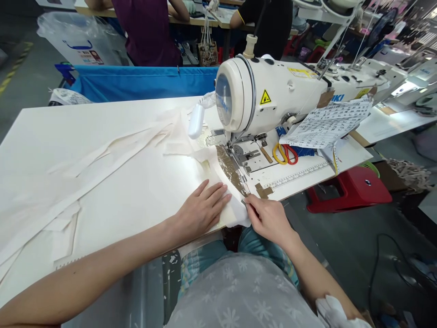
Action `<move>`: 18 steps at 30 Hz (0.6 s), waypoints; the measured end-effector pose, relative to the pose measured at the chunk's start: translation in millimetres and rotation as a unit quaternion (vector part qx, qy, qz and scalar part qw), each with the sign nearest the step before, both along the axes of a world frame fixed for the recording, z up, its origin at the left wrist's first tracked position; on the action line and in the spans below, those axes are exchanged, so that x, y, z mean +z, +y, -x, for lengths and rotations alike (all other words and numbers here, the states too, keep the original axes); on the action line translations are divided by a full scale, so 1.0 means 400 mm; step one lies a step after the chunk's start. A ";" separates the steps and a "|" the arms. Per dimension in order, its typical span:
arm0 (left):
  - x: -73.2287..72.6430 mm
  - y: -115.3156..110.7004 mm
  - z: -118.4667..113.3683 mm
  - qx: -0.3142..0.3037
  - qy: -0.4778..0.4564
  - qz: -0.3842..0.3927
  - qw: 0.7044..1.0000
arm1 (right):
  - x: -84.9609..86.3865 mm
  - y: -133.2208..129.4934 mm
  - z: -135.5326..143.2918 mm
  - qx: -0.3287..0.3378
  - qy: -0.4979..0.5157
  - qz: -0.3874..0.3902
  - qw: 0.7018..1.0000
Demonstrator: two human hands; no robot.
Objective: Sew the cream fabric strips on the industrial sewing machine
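Observation:
My left hand (205, 205) lies flat, fingers stretched out, on a piece of white fabric (213, 171) at the front of the sewing machine (273, 95). Pinched between the thumb and fingers of my right hand (269, 216) is the near edge of that fabric; a small grey bit shows by the fingertips, too small to name. From there the fabric runs up to the presser foot (230, 148), beside brown tape (227, 166) on the machine bed. More pale fabric strips (126, 146) trail leftward over the white table (136, 200).
Right of the needle lie scissors (285, 154) with yellow and red handles, and a ruler strip (300, 174). A printed paper sheet (329, 123) hangs from the machine. A red stool (355, 189) stands at right. Beyond the blue cloth trough (146, 84), other people sit working.

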State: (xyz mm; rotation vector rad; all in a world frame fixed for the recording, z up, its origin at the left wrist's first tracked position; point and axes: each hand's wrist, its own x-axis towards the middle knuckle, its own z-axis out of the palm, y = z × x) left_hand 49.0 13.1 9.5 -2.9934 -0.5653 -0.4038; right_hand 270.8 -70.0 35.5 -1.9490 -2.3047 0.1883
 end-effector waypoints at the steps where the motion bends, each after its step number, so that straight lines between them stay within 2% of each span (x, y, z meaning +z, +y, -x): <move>1: 0.002 0.002 0.002 0.006 -0.002 0.003 1.000 | -0.001 0.005 0.003 0.000 -0.004 -0.003 1.000; 5: 0.003 0.008 0.003 0.011 -0.017 0.022 1.000 | -0.006 0.028 0.020 0.011 -0.018 -0.009 1.000; 12: -0.013 -0.004 -0.005 0.010 -0.017 0.014 1.000 | -0.021 0.071 0.038 -0.030 0.084 -0.061 0.994; 18: -0.017 -0.005 -0.003 0.013 -0.018 0.004 1.000 | -0.036 0.120 0.067 -0.017 0.070 -0.046 0.996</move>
